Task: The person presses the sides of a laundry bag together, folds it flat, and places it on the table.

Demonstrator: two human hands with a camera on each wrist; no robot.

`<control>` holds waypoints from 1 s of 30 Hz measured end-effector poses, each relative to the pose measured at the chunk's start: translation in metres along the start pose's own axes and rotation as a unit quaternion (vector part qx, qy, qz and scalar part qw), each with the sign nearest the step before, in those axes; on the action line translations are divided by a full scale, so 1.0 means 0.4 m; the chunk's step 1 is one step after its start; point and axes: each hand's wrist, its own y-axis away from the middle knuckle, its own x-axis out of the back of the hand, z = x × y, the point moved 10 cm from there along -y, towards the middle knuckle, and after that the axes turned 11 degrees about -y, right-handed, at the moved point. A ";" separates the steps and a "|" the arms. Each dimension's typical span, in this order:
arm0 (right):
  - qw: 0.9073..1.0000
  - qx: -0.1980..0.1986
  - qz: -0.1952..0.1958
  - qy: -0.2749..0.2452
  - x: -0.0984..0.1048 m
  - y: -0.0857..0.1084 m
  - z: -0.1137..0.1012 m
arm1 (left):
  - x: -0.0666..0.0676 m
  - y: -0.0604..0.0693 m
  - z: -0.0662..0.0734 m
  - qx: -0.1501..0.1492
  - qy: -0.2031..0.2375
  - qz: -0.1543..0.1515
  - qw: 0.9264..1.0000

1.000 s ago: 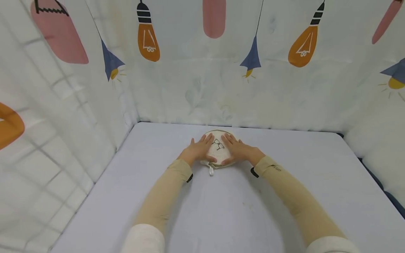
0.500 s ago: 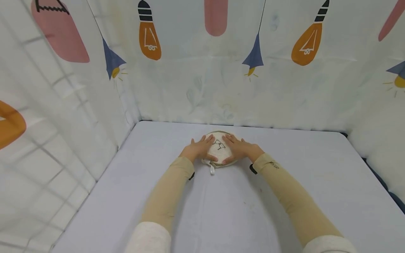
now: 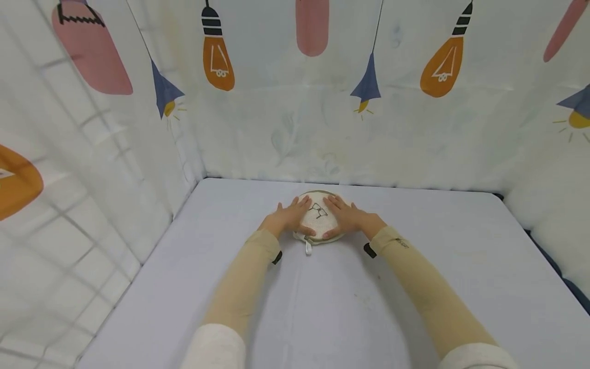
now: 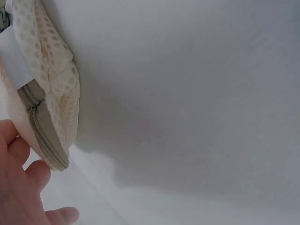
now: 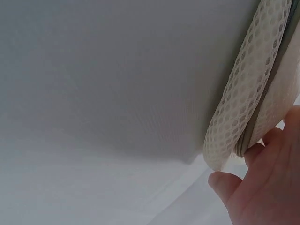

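Note:
A round cream mesh laundry bag (image 3: 319, 221) lies near the far edge of the table, a dark line drawing on its top. Both hands rest flat on it with spread fingers, my left hand (image 3: 289, 218) over its left side and my right hand (image 3: 349, 218) over its right. A white fabric tab (image 3: 308, 248) hangs off the front rim. In the left wrist view, the olive zip (image 4: 44, 126) runs along the edge above puckered mesh, beside the left fingers. In the right wrist view, the right fingertips touch the rim near the zip (image 5: 262, 103). The bag's contents are hidden.
The white-covered table (image 3: 415, 266) stretches around the bag on all sides. Behind it hangs a curtain (image 3: 258, 138) printed with lamps and bulbs. Another curtain (image 3: 106, 169) with grid-like shadows borders the left side.
Only a slight shift of the head camera shows. Both hands stay in the same place on the bag, and the bag lies still.

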 end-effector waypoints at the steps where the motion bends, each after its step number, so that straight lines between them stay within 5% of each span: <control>1: 1.000 0.003 0.004 0.001 -0.001 0.002 0.000 | -0.002 0.001 0.000 -0.002 -0.003 0.004 1.000; 12: 0.998 0.020 0.015 -0.050 0.000 0.054 0.025 | -0.017 0.022 -0.007 -0.006 -0.015 0.059 0.998; 19: 0.997 0.022 0.023 -0.072 -0.009 0.061 0.024 | -0.026 0.047 -0.016 0.017 -0.011 0.059 0.998; 30: 0.999 -0.032 -0.003 -0.022 -0.021 0.058 0.009 | -0.039 0.038 0.000 0.033 -0.013 0.041 0.999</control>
